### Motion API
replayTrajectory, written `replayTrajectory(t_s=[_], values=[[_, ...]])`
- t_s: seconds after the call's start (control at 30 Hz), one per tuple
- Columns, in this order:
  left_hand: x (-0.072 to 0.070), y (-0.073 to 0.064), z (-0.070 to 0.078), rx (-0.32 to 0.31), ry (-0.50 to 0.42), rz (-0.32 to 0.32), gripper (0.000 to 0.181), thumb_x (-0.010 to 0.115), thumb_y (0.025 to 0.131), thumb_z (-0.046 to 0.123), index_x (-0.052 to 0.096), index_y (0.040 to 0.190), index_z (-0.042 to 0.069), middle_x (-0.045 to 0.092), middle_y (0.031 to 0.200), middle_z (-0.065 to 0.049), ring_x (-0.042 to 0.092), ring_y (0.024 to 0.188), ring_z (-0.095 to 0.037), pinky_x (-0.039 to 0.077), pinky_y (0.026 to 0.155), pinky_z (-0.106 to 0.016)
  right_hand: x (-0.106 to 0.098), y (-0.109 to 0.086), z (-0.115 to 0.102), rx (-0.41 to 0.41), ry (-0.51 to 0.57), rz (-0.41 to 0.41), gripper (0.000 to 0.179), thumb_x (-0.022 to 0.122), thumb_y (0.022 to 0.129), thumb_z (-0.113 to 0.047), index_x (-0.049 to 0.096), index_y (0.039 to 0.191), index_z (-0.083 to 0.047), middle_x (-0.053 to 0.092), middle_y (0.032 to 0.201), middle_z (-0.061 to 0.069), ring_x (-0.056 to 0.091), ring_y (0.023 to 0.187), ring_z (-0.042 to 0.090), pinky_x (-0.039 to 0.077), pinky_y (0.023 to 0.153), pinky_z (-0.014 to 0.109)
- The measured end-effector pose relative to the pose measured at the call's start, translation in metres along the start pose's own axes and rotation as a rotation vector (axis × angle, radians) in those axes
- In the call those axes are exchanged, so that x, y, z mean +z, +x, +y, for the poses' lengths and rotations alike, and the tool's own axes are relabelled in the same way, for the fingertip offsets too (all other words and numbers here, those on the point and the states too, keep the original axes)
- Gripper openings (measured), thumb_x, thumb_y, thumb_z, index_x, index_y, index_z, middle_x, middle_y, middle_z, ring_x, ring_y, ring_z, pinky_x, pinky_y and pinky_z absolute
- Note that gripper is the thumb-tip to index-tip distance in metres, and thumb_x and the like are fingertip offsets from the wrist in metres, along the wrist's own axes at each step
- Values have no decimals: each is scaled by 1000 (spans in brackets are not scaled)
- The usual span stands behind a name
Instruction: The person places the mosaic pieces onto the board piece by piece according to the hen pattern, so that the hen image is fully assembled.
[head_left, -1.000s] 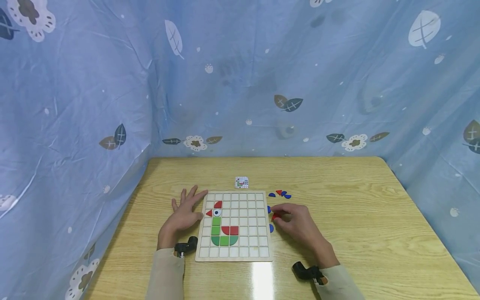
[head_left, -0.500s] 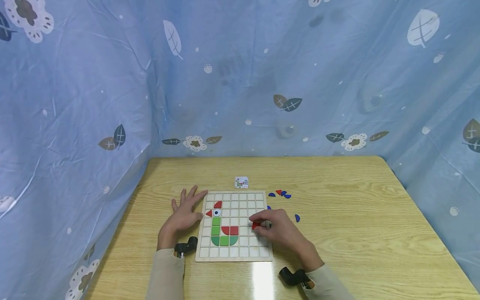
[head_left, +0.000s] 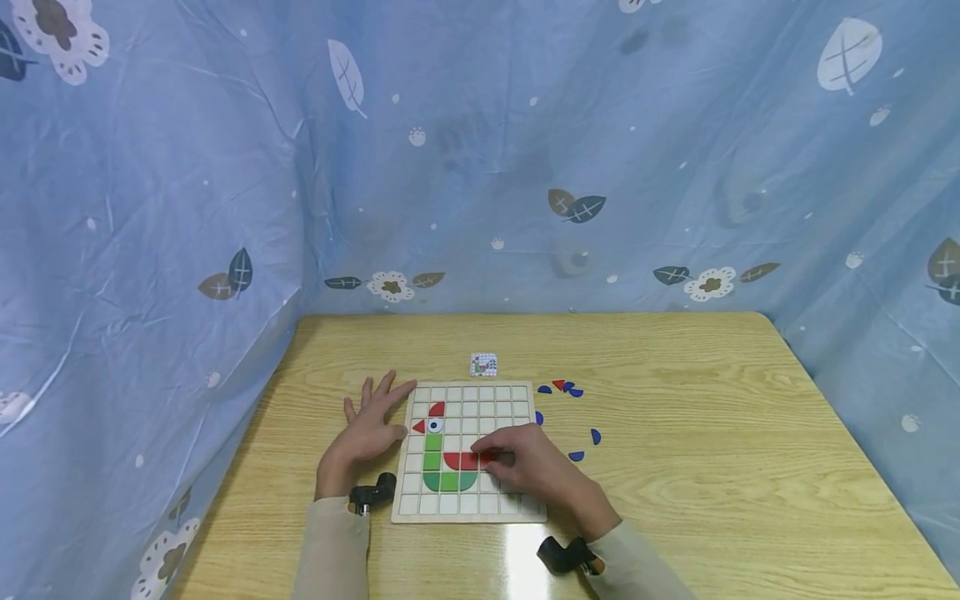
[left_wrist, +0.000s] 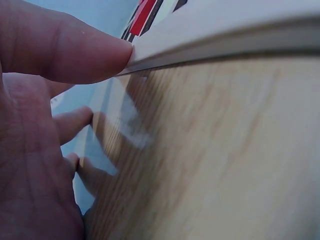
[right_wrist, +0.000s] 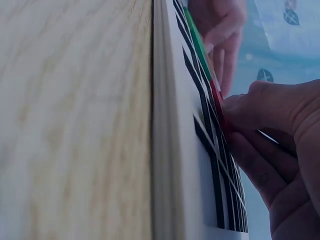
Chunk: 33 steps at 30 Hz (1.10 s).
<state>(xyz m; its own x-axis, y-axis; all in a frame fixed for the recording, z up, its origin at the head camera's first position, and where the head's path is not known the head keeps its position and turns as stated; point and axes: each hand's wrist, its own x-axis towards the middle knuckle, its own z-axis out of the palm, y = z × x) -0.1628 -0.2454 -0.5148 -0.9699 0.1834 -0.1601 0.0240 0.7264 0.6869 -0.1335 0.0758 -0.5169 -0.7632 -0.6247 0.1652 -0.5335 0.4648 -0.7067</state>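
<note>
Closest, the right hand point(head_left: 531, 460) pinches what looks like a red piece point(head_left: 488, 457), partly hidden, just right of the red square point(head_left: 466, 462) on the board point(head_left: 468, 519); farther off, the left hand point(head_left: 367, 430) lies spread at the board's left edge.

Curtained-off indoor recording booth, this one! Blue patterned cloth point(head_left: 465, 167), all leaves and white flowers, goes straight up behind the wood-grain surface point(head_left: 675, 392) and wraps round its left and right sides. Black wrist cameras point(head_left: 558, 556) over the surface's near part, white glare beside them! Home or office beyond? The cloth hides it.
</note>
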Motion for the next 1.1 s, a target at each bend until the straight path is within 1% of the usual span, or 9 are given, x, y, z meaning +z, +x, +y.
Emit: replayTrajectory(t_s=[0.1, 0.3, 0.47, 0.6, 0.73, 0.8, 0.93, 1.0, 1.1], values=[[0, 0, 0, 1, 4, -1, 87, 68, 87, 5, 43, 170, 17, 5, 185, -21, -18, 167, -53, -26, 119, -80, 1, 0, 0, 3, -26, 5, 30, 79, 96, -3, 84, 124, -12, 83, 119, -4, 75, 108, 7, 63, 100, 32], [-1, -1, 2, 4, 4, 1, 87, 66, 87, 6, 42, 170, 17, 4, 185, -21, -18, 167, -53, -26, 120, -80, 0, 2, 2, -41, -66, 29, 28, 80, 96, -2, 83, 123, -9, 84, 118, -1, 77, 111, 11, 64, 99, 34], [-1, -2, 1, 6, 4, 8, 87, 66, 87, 5, 42, 170, 17, 5, 185, -21, -18, 167, -53, -26, 120, -80, 1, 2, 2, -52, -67, 32, 28, 80, 96, -1, 83, 123, -9, 84, 117, -1, 78, 111, 12, 64, 99, 34], [-1, -1, 0, 11, 0, 4, 87, 66, 88, 5, 42, 170, 17, 5, 184, -21, -18, 167, -53, -26, 120, -80, -2, 1, 3, -29, -43, 47, 29, 81, 95, -2, 83, 123, -9, 84, 117, 1, 79, 109, 13, 65, 97, 36], [-1, 0, -1, 18, -10, 0, 87, 66, 87, 5, 42, 170, 17, 5, 185, -21, -19, 166, -53, -27, 119, -80, -15, -2, 10, 25, -40, 105, 29, 83, 94, -4, 84, 122, -11, 84, 117, -1, 78, 107, 14, 65, 96, 38], [-1, 0, -2, 19, -12, 5, 87, 65, 87, 4, 43, 170, 17, 6, 184, -21, -19, 167, -52, -26, 119, -80, -25, -4, 17, 28, -58, 153, 29, 84, 92, -4, 84, 120, -11, 84, 116, -1, 78, 106, 17, 65, 95, 41], [0, 1, -1, 21, -20, 15, 87, 65, 86, 4, 44, 169, 17, 7, 184, -22, -17, 167, -52, -26, 120, -80, -49, -6, 35, 29, -55, 249, 30, 85, 90, -1, 83, 119, -6, 85, 115, 6, 81, 102, 26, 65, 92, 49], [0, 1, -1, 21, -23, 16, 87, 65, 86, 4, 44, 169, 17, 7, 184, -22, -17, 167, -52, -26, 120, -80, -60, -7, 44, 60, -57, 284, 30, 85, 91, -2, 83, 120, -7, 84, 117, 6, 81, 105, 28, 65, 94, 51], [0, 0, -1, 19, -22, 14, 86, 65, 86, 4, 44, 169, 17, 7, 184, -22, -17, 167, -52, -25, 120, -80, -74, -9, 58, 119, -62, 321, 30, 84, 93, -4, 83, 122, -8, 84, 118, 5, 80, 106, 30, 65, 92, 53]])
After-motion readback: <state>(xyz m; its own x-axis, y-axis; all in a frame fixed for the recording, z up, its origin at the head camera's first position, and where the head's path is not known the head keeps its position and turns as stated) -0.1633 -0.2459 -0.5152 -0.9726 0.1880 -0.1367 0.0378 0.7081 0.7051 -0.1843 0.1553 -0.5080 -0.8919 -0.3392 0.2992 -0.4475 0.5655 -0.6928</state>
